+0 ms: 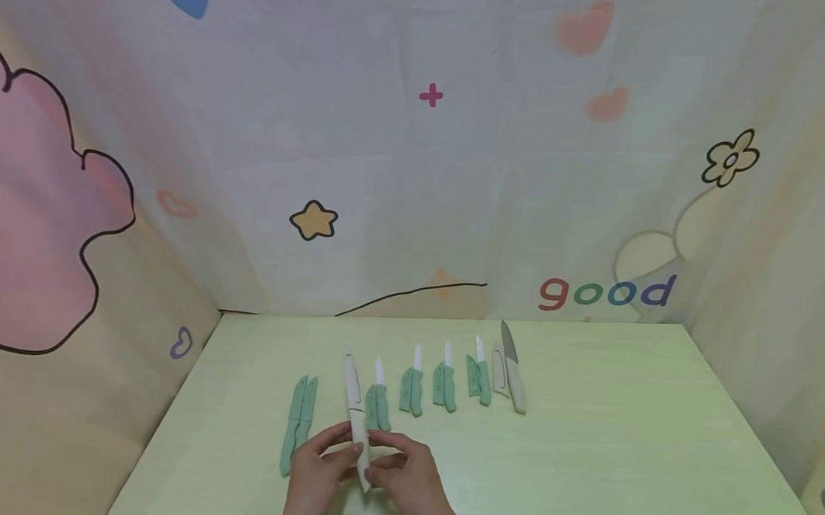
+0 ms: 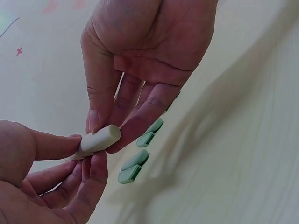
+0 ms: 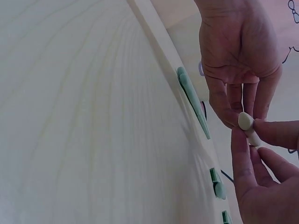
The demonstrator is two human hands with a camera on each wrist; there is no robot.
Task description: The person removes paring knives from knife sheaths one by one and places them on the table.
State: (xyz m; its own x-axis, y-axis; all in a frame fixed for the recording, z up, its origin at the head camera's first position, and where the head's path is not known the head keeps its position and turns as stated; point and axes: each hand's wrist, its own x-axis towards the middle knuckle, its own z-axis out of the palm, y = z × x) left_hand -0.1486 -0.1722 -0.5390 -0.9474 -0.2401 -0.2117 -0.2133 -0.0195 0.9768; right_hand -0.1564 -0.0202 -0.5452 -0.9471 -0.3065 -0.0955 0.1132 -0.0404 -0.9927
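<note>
Pale tabletop: two sheathed green knives left of your hands; beyond, four bare-bladed green knives beside sheaths; farther right, cream knife, cream sheath.

Printed fabric behind pale table

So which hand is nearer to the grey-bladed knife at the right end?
Right. In the head view, the right hand sits below and left of the grey-bladed knife, not touching it; the left hand is farther left.

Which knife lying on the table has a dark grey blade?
The cream-handled knife at the right end of the row. Its blade is dark grey, while the green-handled knives with bare blades have white ones.
</note>
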